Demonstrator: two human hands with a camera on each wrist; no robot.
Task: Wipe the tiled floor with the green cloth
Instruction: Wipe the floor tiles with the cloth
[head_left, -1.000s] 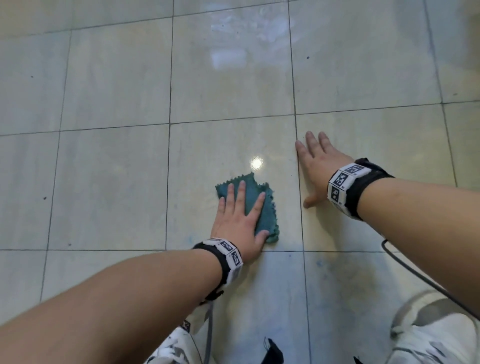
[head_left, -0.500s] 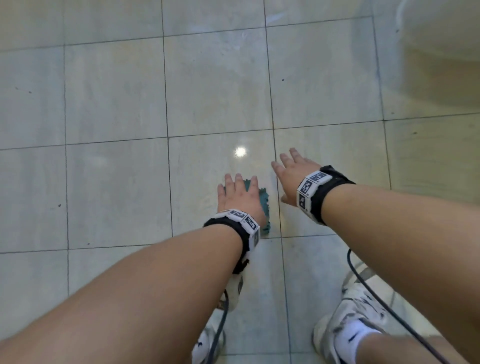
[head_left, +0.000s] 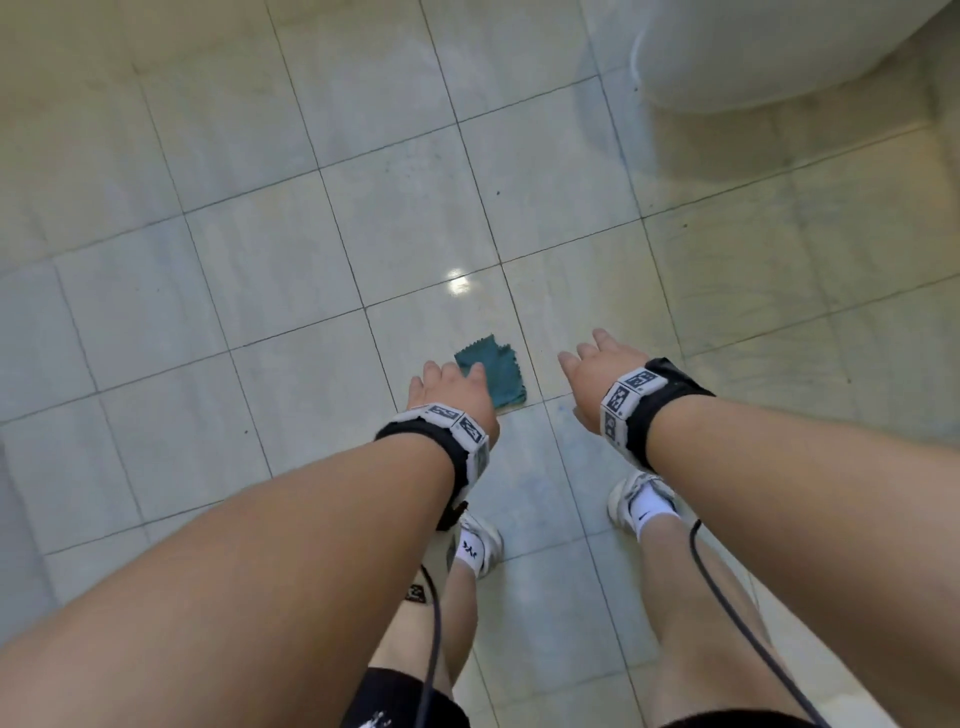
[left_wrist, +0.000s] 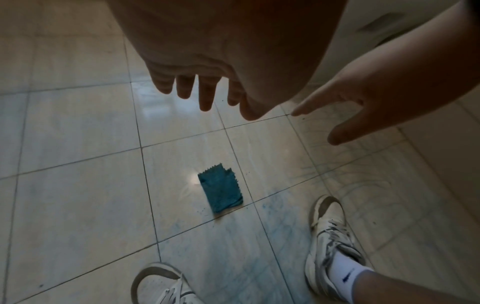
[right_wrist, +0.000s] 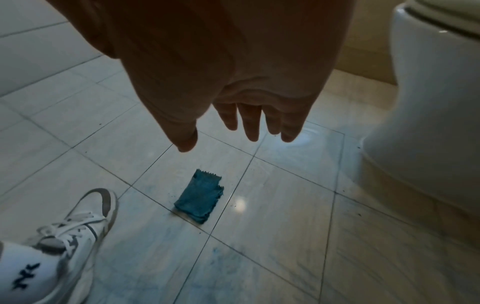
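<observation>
Head view: green cloth (head_left: 493, 375) lies folded on tiled floor (head_left: 260, 270) by a grout line, w/ both hands (head_left: 452, 395) (head_left: 597, 371) above it — fingers loose, holding nothing. Looks like a pause btwn strokes — next: reach down, press cloth, wipe on.

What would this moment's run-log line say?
folded green cloth: lying on tiled floor | left hand: open, raised | right hand: open, raised

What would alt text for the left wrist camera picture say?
A folded green cloth lies alone on the tiled floor, untouched. The left hand hangs open above it, the right hand reaches in from the right, and two white sneakers stand nearby.
</observation>
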